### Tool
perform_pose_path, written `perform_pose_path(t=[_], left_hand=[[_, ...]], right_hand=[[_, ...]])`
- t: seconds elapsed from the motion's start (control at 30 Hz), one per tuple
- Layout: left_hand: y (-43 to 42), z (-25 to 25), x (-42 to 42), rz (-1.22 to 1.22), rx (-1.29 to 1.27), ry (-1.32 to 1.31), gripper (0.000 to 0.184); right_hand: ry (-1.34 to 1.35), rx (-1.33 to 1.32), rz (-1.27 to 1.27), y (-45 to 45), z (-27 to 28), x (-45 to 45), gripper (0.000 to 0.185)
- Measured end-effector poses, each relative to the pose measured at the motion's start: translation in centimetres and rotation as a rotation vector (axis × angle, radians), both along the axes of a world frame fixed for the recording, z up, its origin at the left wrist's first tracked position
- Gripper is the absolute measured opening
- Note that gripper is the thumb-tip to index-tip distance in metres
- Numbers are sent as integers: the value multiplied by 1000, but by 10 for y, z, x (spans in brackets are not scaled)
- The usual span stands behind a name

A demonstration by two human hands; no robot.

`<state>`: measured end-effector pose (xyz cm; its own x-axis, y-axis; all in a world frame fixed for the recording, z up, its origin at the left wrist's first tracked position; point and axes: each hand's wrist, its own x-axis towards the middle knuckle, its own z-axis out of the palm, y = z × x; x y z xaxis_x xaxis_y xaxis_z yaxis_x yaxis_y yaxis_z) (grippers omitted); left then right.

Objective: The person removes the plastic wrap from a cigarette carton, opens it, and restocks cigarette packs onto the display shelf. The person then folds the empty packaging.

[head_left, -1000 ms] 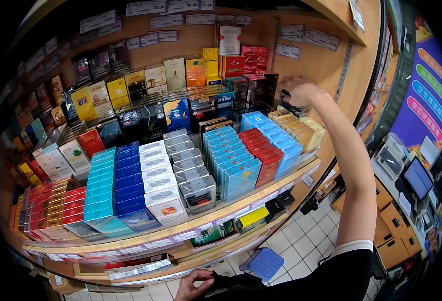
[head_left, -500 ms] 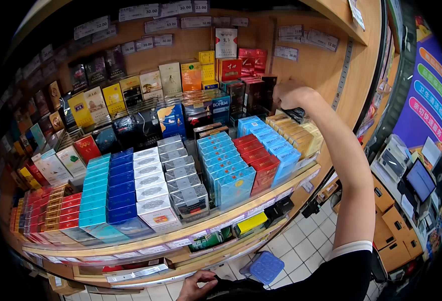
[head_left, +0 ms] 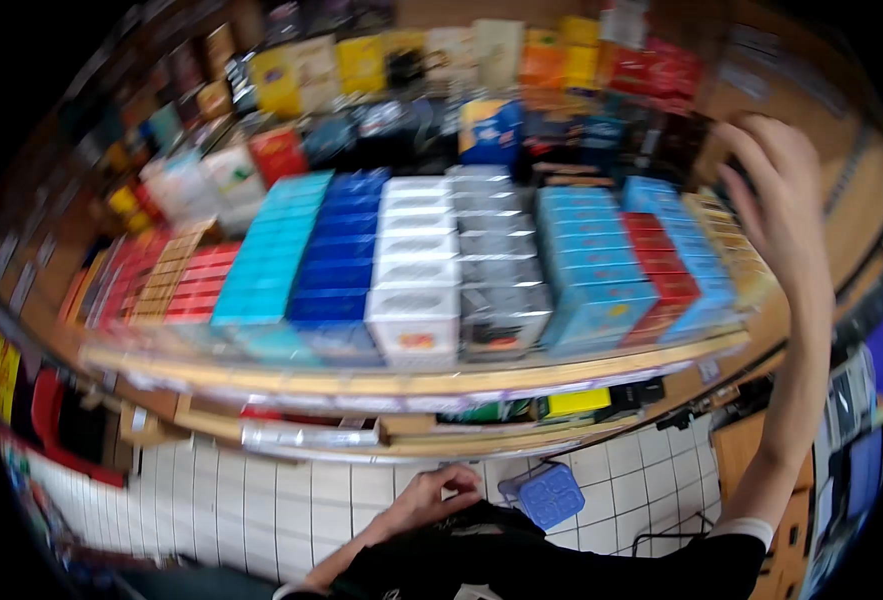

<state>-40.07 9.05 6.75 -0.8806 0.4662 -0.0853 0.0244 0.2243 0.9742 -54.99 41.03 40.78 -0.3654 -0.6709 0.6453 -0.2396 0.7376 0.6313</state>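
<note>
My right hand (head_left: 781, 185) is raised at the right end of the cigarette shelf, blurred, with thumb and fingers apart. Nearest to it is a row of gold cigarette packs (head_left: 729, 240), just below and left of the fingers. Farther left stand rows of light-blue packs (head_left: 601, 310), red packs (head_left: 669, 285) and white packs (head_left: 413, 320). In front of my body, below the shelf, my left hand (head_left: 436, 497) hangs with its fingers loosely bent and a gap beside the thumb. I see nothing in it.
The wooden shelf edge (head_left: 441, 385) curves across the view. Under it, a lower shelf holds a yellow box (head_left: 578, 402). A blue plastic stool (head_left: 551, 497) stands on the tiled floor (head_left: 331, 500). Wooden drawers (head_left: 746, 450) and a counter are at the right.
The view has swung left and down, blurring the shelf. My right hand has pulled back from the packs at the back corner, its fingers now more apart. More of my left hand and forearm shows.
</note>
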Motion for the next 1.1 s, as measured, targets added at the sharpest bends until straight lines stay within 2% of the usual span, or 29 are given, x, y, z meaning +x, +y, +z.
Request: perform_pose_path(t=[0.07,0.17,0.2,0.3,0.4,0.47,0.53,0.6,0.7,0.77,0.9,1.0,1.07,1.1], left_hand=[[0,-7,1,32,0,-6,29],[-2,-17,2,123,-15,6,30],[-5,-4,2,187,-31,29,27],[-19,6,2,485,-68,241,22],[-47,13,-2,787,-221,635,20],[-69,38,-2,818,-477,748,25],[-85,44,0,831,-645,650,34],[-102,30,2,743,-843,520,50],[-121,3,-6,640,-1134,530,54],[-135,-26,-15,633,-1112,615,52],[-147,-31,-19,670,-974,656,53],[-155,-45,-14,701,-1119,657,53],[-157,-36,2,625,-1176,538,52],[-157,-26,17,646,-1086,499,51]], right_hand=[[106,72,34,-25,-21,40,33],[128,-41,177,-31,-113,104,38],[-312,-177,292,-35,-138,130,31],[-651,13,849,-99,-188,98,18],[-826,-110,924,-127,-264,89,18],[-995,-268,961,-138,-290,87,16],[-1034,-275,999,-149,-301,91,17],[-1112,-257,1021,-158,-309,95,17],[-1177,-244,1040,-169,-318,102,19],[-1202,-231,1053,-176,-324,106,20],[-1279,-239,1007,-185,-340,121,18],[-1330,-215,996,-200,-344,136,16],[-1343,-189,1011,-216,-345,145,15],[-1325,-254,1020,-225,-346,150,14]])
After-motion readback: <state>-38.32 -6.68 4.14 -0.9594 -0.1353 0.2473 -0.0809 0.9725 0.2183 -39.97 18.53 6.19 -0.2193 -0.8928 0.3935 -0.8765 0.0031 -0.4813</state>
